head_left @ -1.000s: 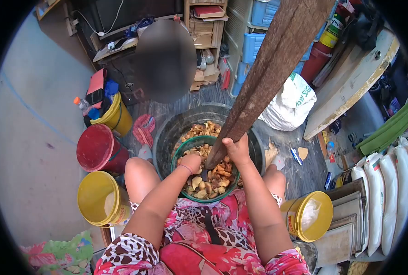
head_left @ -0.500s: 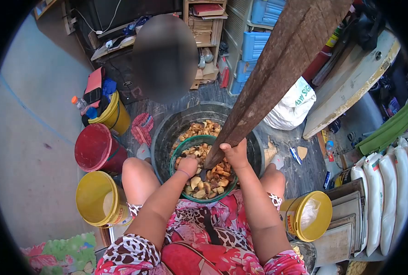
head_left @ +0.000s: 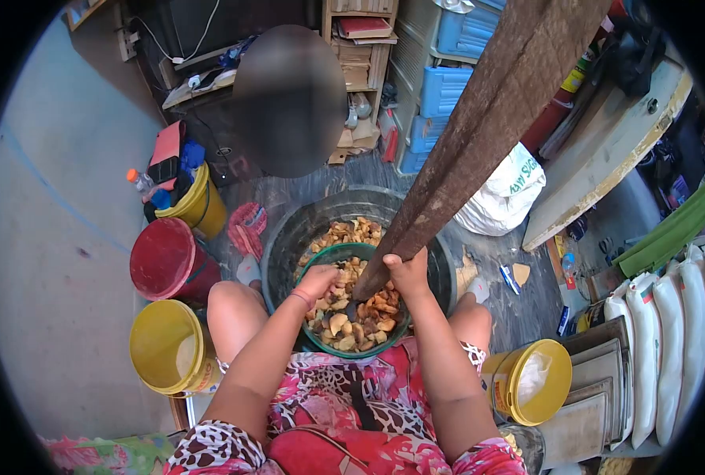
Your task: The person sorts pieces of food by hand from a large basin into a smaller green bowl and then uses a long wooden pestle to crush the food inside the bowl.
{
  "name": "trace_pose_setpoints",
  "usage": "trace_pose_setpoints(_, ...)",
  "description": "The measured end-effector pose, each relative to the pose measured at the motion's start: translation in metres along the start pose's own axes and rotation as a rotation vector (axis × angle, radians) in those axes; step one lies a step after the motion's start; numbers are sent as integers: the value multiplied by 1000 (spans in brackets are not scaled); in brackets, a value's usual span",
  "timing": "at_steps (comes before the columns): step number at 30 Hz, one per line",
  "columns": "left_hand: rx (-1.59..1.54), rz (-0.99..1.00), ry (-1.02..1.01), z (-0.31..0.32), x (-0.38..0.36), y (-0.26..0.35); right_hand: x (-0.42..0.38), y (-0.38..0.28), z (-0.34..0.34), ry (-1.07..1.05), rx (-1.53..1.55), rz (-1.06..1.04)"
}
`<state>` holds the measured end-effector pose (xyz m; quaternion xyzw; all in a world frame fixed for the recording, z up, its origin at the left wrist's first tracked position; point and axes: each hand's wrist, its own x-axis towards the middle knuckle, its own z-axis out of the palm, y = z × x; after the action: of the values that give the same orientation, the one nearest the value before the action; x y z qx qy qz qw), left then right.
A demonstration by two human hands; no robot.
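A large dark basin (head_left: pixel 285 229) stands on the floor between the person's knees, with brown and yellowish pieces (head_left: pixel 354 232) inside. A green-rimmed round basket (head_left: pixel 338 353), also full of such pieces, sits in its near part. My left hand (head_left: pixel 320 280) is over the basket's left side, fingers curled together; what they hold, if anything, is too small to name. My right hand (head_left: pixel 408 273) is at the basket's right edge, thumb up, beside the lower end of a thick brown wooden post (head_left: pixel 463 134). The post hides part of the basket and the right fingers.
On the left stand a red bucket (head_left: pixel 162 257) and yellow buckets (head_left: pixel 153 344). Another yellow bucket (head_left: pixel 546 380) is by the right knee. White sacks (head_left: pixel 642 356) lie at right; a white bag (head_left: pixel 503 194) sits behind the post. Blue drawers (head_left: pixel 445 91) are at the back.
My left hand has moved slightly left and up, from low among the pieces to over the basket's left side. My right hand has hardly moved. The view has shifted a little.
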<state>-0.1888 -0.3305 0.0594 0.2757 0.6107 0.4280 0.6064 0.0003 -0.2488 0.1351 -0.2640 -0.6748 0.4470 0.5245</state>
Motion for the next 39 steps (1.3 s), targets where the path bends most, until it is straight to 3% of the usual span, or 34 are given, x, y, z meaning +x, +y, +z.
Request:
trace_pose_setpoints(5, -122, 169, -220, 19, -79, 52, -1, -9, -2, -4, -36, -24)
trace_pose_setpoints(9, -131, 527, -686, 48, -187, 98, -2, -10, 1, 43, 31, -28)
trace_pose_setpoints(11, -125, 808, -939, 59, -224, 116, -5, -14, 1, 20, 51, -7)
trace_pose_setpoints(13, -184, 1023, -1075, 72, -242, 131, -7, -20, -2, -7, 36, 23)
trace_pose_setpoints(15, -150, 1107, -1150, 82, -256, 153, -3, -33, 3, 15, 67, 16)
trace_pose_setpoints(17, -123, 1182, -1241, 96, -264, 149, 8, -67, 6, 232, 162, -120)
trace_pose_setpoints(19, -647, 1085, -1031, 114, -280, 127, 22, -87, 3, 240, 101, -239)
trace_pose_setpoints(20, -642, 1092, -1044, 115, -276, 127, 31, -110, 2, 267, 2, -306)
trace_pose_setpoints(22, -506, 1341, -1055, 114, -262, 125, 56, -129, -21, 334, -376, -440)
trace_pose_setpoints(23, -372, 1240, -1073, 99, -257, 134, 73, -134, -43, 376, -659, -506)
trace_pose_setpoints(24, -241, 1135, -1088, 79, -252, 144, 86, -205, -22, 309, -382, -387)
trace_pose_setpoints(26, -216, 1110, -661, 57, -246, 145, 135, -264, -37, 444, -691, -925)
trace_pose_setpoints(28, -164, 1234, -137, 48, -230, 151, 167, -315, -44, 376, -14, -466)
trace_pose_setpoints(30, -149, 1151, 39, 42, -215, 163, 153, -347, -14, 395, -49, -537)
trace_pose_setpoints(31, -173, 1102, 28, 40, -209, 168, 148, -353, -5, 383, -62, -577)
trace_pose_setpoints(33, -104, 1122, 79, 38, -189, 171, 152, -341, -8, 398, -170, -583)
trace_pose_setpoints(34, -106, 1123, 78, 38, -178, 172, 163, -315, -20, 420, -368, -568)
trace_pose_setpoints(35, -78, 1067, 86, 38, -168, 171, 170, -271, -40, 422, -826, -514)
trace_pose_setpoints(36, -50, 1011, 94, 37, -157, 167, 159, -218, -35, 473, -742, -146)
trace_pose_setpoints(37, -50, 1014, 93, 32, -143, 159, 103, -169, 13, 340, -362, -521)
trace_pose_setpoints(38, 127, 999, 123, 24, -125, 151, 77, -94, 33, 464, -378, -633)
trace_pose_setpoints(39, 306, 970, 154, 19, -111, 142, 36, -64, 41, 245, -72, -355)
